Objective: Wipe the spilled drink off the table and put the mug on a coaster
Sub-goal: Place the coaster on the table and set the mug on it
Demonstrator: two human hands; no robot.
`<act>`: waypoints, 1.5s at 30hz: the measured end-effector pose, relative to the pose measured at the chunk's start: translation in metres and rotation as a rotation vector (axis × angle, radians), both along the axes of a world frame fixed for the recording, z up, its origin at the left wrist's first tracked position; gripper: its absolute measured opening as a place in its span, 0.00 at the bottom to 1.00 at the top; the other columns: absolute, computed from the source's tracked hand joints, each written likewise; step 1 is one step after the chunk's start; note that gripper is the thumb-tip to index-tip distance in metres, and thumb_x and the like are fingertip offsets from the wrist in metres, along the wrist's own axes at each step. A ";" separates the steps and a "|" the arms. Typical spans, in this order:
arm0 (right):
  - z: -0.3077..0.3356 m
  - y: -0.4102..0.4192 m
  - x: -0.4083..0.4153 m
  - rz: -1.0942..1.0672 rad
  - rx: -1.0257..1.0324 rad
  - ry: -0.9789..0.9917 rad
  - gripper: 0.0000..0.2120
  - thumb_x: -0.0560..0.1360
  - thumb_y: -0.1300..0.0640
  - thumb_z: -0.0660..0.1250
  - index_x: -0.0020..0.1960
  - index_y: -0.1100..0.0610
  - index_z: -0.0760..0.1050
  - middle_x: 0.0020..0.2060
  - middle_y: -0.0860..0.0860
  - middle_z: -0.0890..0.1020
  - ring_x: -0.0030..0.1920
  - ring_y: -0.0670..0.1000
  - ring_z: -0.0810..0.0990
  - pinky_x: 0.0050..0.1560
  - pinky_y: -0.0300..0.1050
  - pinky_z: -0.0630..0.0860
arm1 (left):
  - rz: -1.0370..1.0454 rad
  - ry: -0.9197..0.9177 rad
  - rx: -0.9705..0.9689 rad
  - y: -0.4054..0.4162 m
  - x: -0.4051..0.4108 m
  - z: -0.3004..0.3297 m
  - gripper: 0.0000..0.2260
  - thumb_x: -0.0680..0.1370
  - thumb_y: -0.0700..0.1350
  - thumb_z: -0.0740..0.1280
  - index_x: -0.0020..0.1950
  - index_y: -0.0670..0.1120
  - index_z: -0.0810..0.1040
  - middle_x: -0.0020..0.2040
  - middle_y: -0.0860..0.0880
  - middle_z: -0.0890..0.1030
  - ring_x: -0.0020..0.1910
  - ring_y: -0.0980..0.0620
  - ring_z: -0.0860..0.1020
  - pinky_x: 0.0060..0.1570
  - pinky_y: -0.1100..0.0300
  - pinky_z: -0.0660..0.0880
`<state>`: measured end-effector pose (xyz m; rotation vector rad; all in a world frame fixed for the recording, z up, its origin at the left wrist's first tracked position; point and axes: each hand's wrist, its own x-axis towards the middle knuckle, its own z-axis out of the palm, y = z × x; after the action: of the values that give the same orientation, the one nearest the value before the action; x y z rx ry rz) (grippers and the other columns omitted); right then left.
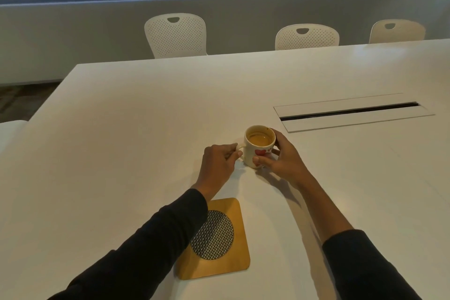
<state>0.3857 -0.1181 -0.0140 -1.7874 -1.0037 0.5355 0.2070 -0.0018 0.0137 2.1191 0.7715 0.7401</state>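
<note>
The mug [258, 147] stands upright on the table [121, 129], a little right of centre, part full of a tan drink, with a red heart on its near side. Its handle points to 9 o'clock. The left hand [218, 162] curls round that handle, thumb tip against it; the other fingertips are tucked under and cannot be seen. The right hand [280, 156] cups the mug's wall from 3 o'clock, thumb pressed on the near side by the heart, fingers wrapped round the far side.

The coaster [220, 238] lies flat at 6 o'clock from the mug, well apart from it: a wooden square with a round patterned insert. The left sleeve [158, 238] covers its left edge, so that side is hidden.

Bare tabletop runs wide toward 9 and 12 o'clock; the far edge lies at 12, the left edge slants down toward 8. A cable slot [350, 112] sits at 2 o'clock, near the mug. 3 chairs [175, 34] stand beyond the far edge, the rightmost partly cut off by the table. I cannot make out any spill on the surface.
</note>
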 end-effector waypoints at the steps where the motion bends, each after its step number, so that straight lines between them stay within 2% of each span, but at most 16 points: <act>1: -0.001 0.000 0.000 -0.008 0.001 -0.009 0.38 0.70 0.56 0.83 0.73 0.42 0.66 0.63 0.30 0.74 0.62 0.37 0.76 0.53 0.22 0.75 | 0.004 -0.008 0.012 0.001 0.001 0.000 0.14 0.78 0.44 0.72 0.62 0.41 0.84 0.54 0.44 0.88 0.50 0.47 0.87 0.56 0.51 0.83; 2: -0.001 0.001 -0.001 -0.015 0.004 -0.022 0.38 0.70 0.56 0.83 0.72 0.41 0.66 0.63 0.29 0.74 0.62 0.35 0.76 0.52 0.21 0.74 | 0.006 -0.015 0.022 0.002 0.002 -0.001 0.14 0.78 0.44 0.73 0.62 0.41 0.84 0.53 0.44 0.88 0.49 0.47 0.87 0.55 0.51 0.83; 4: 0.000 0.002 -0.002 -0.020 0.014 -0.056 0.38 0.70 0.55 0.83 0.72 0.40 0.65 0.63 0.30 0.74 0.62 0.38 0.77 0.54 0.22 0.73 | 0.009 -0.028 0.039 0.003 0.003 -0.002 0.13 0.78 0.44 0.73 0.60 0.41 0.85 0.51 0.44 0.88 0.47 0.47 0.87 0.54 0.50 0.84; 8: 0.000 0.001 -0.006 -0.022 0.058 -0.114 0.38 0.71 0.54 0.82 0.72 0.41 0.65 0.66 0.38 0.75 0.66 0.46 0.76 0.58 0.28 0.72 | -0.005 -0.053 0.069 0.005 0.001 -0.003 0.12 0.77 0.43 0.73 0.59 0.40 0.85 0.49 0.44 0.88 0.45 0.47 0.87 0.51 0.49 0.84; 12: 0.008 -0.002 -0.015 -0.033 0.121 -0.146 0.39 0.70 0.54 0.83 0.75 0.47 0.68 0.68 0.40 0.76 0.65 0.41 0.77 0.58 0.23 0.74 | -0.010 -0.111 0.079 0.008 -0.007 0.000 0.11 0.77 0.42 0.73 0.58 0.41 0.86 0.47 0.45 0.89 0.43 0.50 0.87 0.49 0.51 0.85; 16: 0.020 -0.009 -0.033 -0.046 0.170 -0.176 0.41 0.69 0.52 0.83 0.77 0.51 0.68 0.70 0.43 0.76 0.65 0.38 0.76 0.59 0.24 0.74 | -0.029 -0.168 0.096 0.008 -0.024 0.007 0.09 0.77 0.43 0.73 0.57 0.45 0.86 0.43 0.49 0.89 0.40 0.54 0.87 0.45 0.55 0.85; 18: 0.025 -0.015 -0.046 -0.039 0.194 -0.189 0.41 0.68 0.49 0.83 0.77 0.50 0.69 0.70 0.41 0.77 0.65 0.35 0.76 0.59 0.24 0.75 | -0.045 -0.195 0.100 0.005 -0.037 0.012 0.09 0.77 0.44 0.74 0.57 0.47 0.85 0.42 0.55 0.88 0.39 0.57 0.87 0.44 0.58 0.85; 21: 0.029 -0.026 -0.068 -0.022 0.220 -0.183 0.40 0.68 0.46 0.83 0.75 0.47 0.69 0.68 0.34 0.76 0.65 0.31 0.75 0.59 0.25 0.74 | -0.076 -0.214 0.081 -0.004 -0.061 0.016 0.14 0.77 0.44 0.74 0.61 0.54 0.81 0.39 0.70 0.83 0.40 0.63 0.86 0.44 0.65 0.83; 23: 0.029 -0.034 -0.085 -0.014 0.232 -0.178 0.40 0.68 0.46 0.84 0.75 0.46 0.69 0.67 0.32 0.75 0.67 0.33 0.76 0.60 0.26 0.75 | -0.079 -0.218 0.055 -0.011 -0.080 0.017 0.16 0.77 0.45 0.74 0.62 0.56 0.80 0.39 0.74 0.82 0.40 0.64 0.86 0.43 0.68 0.82; 25: 0.028 -0.041 -0.101 0.000 0.245 -0.173 0.40 0.68 0.47 0.84 0.75 0.47 0.70 0.68 0.34 0.77 0.68 0.39 0.77 0.61 0.30 0.77 | -0.067 -0.220 0.032 -0.018 -0.098 0.014 0.14 0.76 0.45 0.75 0.61 0.54 0.82 0.41 0.72 0.83 0.41 0.63 0.86 0.43 0.67 0.83; 29: 0.023 -0.053 -0.135 0.019 0.260 -0.156 0.41 0.66 0.44 0.85 0.75 0.48 0.71 0.68 0.39 0.79 0.68 0.44 0.79 0.62 0.35 0.79 | -0.023 -0.208 0.005 -0.026 -0.133 0.006 0.11 0.75 0.45 0.75 0.58 0.50 0.86 0.44 0.62 0.87 0.40 0.62 0.87 0.43 0.61 0.85; 33: 0.019 -0.062 -0.165 0.005 0.241 -0.135 0.42 0.65 0.41 0.84 0.74 0.46 0.71 0.66 0.36 0.79 0.67 0.41 0.78 0.60 0.30 0.78 | -0.007 -0.191 -0.005 -0.038 -0.163 0.006 0.16 0.75 0.49 0.74 0.61 0.59 0.81 0.42 0.70 0.85 0.40 0.62 0.86 0.45 0.64 0.84; 36: 0.016 -0.067 -0.182 0.003 0.239 -0.110 0.41 0.64 0.39 0.84 0.73 0.43 0.71 0.65 0.33 0.78 0.66 0.39 0.78 0.59 0.29 0.77 | -0.011 -0.182 -0.010 -0.046 -0.179 0.006 0.15 0.75 0.52 0.72 0.60 0.65 0.80 0.45 0.72 0.84 0.41 0.62 0.86 0.45 0.67 0.83; 41: 0.007 -0.075 -0.199 -0.009 0.230 -0.071 0.41 0.64 0.39 0.85 0.72 0.42 0.71 0.65 0.31 0.78 0.66 0.39 0.78 0.57 0.27 0.77 | 0.030 -0.172 -0.038 -0.055 -0.195 -0.002 0.13 0.75 0.51 0.72 0.59 0.58 0.84 0.46 0.69 0.85 0.43 0.62 0.87 0.46 0.65 0.83; 43: 0.005 -0.077 -0.204 -0.008 0.228 -0.063 0.41 0.64 0.39 0.85 0.72 0.42 0.71 0.65 0.34 0.79 0.67 0.40 0.78 0.57 0.27 0.77 | 0.041 -0.159 -0.039 -0.058 -0.199 -0.004 0.13 0.75 0.51 0.72 0.59 0.57 0.83 0.45 0.71 0.84 0.43 0.62 0.86 0.46 0.65 0.83; 45: 0.003 -0.077 -0.208 -0.006 0.231 -0.057 0.42 0.64 0.39 0.85 0.72 0.43 0.71 0.65 0.36 0.80 0.67 0.42 0.78 0.57 0.28 0.77 | 0.050 -0.149 -0.033 -0.059 -0.203 -0.007 0.13 0.75 0.50 0.72 0.60 0.55 0.84 0.46 0.67 0.85 0.43 0.61 0.87 0.47 0.61 0.84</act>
<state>0.1781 -0.1954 -0.0113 -1.6070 -1.0545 0.3503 0.0044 -0.0612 0.0071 1.9961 0.7536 0.8948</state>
